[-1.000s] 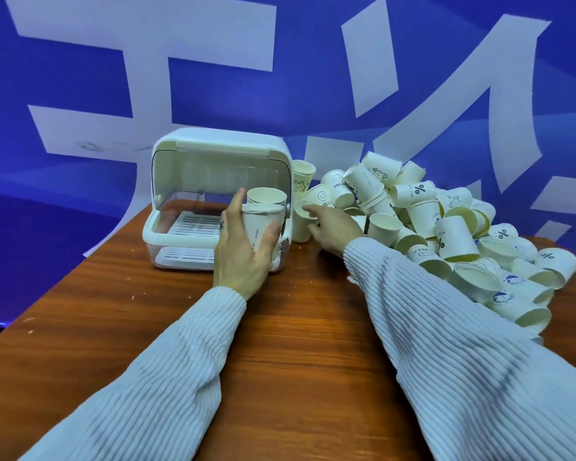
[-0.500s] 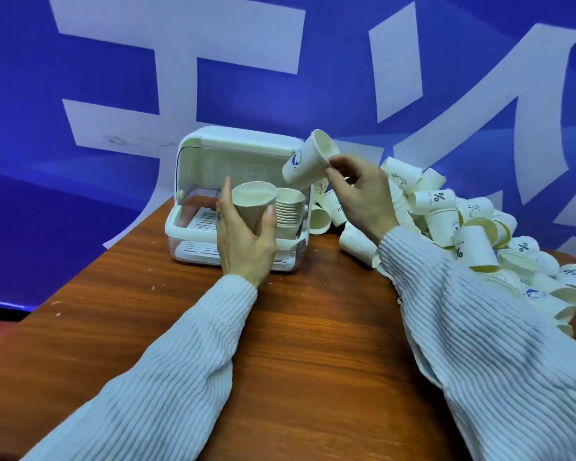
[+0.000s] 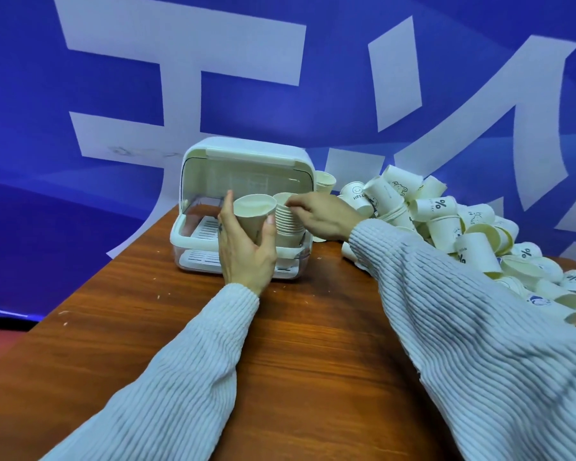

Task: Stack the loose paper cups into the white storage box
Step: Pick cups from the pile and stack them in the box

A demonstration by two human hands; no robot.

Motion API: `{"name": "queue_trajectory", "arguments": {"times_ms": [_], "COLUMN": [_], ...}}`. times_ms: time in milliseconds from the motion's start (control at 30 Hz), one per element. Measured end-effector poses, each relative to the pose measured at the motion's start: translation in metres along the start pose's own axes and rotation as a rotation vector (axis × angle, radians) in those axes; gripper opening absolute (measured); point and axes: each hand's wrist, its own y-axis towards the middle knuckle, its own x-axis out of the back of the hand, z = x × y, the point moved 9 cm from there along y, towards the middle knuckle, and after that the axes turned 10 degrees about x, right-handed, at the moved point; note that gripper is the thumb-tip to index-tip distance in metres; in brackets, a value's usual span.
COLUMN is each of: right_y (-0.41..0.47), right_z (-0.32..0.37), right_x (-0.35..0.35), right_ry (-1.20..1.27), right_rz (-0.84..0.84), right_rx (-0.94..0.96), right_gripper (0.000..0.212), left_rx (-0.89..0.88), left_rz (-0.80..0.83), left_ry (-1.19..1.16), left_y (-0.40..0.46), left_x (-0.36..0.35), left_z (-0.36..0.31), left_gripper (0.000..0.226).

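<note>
Where half a second ago it held a cup aloft, right hand (image 3: 323,216) now pinches the nested stack's (image 3: 288,221) top rim inside the white storage box (image 3: 246,154); left hand (image 3: 246,251) grips another cup (image 3: 254,216); the pile (image 3: 463,227) remains large.

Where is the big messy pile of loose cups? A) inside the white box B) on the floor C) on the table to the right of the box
C: the loose cups are heaped on the table, right of the white box.
</note>
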Motion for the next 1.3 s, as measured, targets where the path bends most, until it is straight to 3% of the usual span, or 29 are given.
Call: {"name": "queue_trajectory", "arguments": {"times_ms": [67, 133, 233, 400, 567, 700, 867, 1000, 1133, 1233, 1300], "right_y": [-0.002, -0.006, -0.007, -0.023, -0.046, -0.065, -0.084, -0.097, -0.111, -0.120, -0.123], "right_z": [0.000, -0.002, -0.008, -0.024, -0.036, -0.047, -0.075, -0.102, -0.110, -0.113, -0.118], "right_x": [-0.016, -0.024, -0.006, 0.039, 0.044, 0.036, 0.024, 0.011, -0.022, -0.048, -0.054], "right_ry": [-0.137, -0.230, -0.181, -0.010, 0.056, 0.054, 0.029, 0.002, 0.020, -0.198, -0.309], "right_rz": [0.085, 0.123, -0.012, -0.391, -0.438, -0.418, -0.359, -0.264, 0.093, 0.311, 0.292], "right_rx": [-0.003, -0.010, -0.050, -0.106, -0.123, -0.134, -0.215, -0.335, -0.383, -0.328, -0.310], "right_gripper": [0.030, 0.058, 0.077, 0.060, 0.049, 0.043, 0.042, 0.043, 0.068, 0.055, 0.042], "left_rx": [0.003, 0.019, 0.007, -0.058, -0.208, -0.171, -0.132, -0.104, -0.097, -0.184, -0.313], "left_rz": [-0.005, -0.012, -0.025, -0.017, 0.041, 0.239, 0.371, 0.356, 0.363, 0.216, 0.140], "left_ry": [0.011, 0.041, 0.006, -0.070, 0.065, 0.275, 0.666, 0.636, 0.702, 0.570, 0.407], "left_y": [0.001, 0.000, 0.001, 0.031, 0.054, 0.053, 0.048, 0.044, 0.040, 0.026, 0.002], "left_x": [0.000, 0.000, 0.001, -0.001, -0.025, -0.058, -0.074, -0.077, -0.082, -0.070, -0.065], "left_z": [0.000, -0.002, -0.014, -0.052, -0.075, -0.061, -0.026, -0.017, -0.017, -0.028, -0.042], "left_gripper": [0.074, 0.071, 0.070, 0.074, 0.062, 0.069, 0.072, 0.055, 0.055, 0.054, 0.047]}}
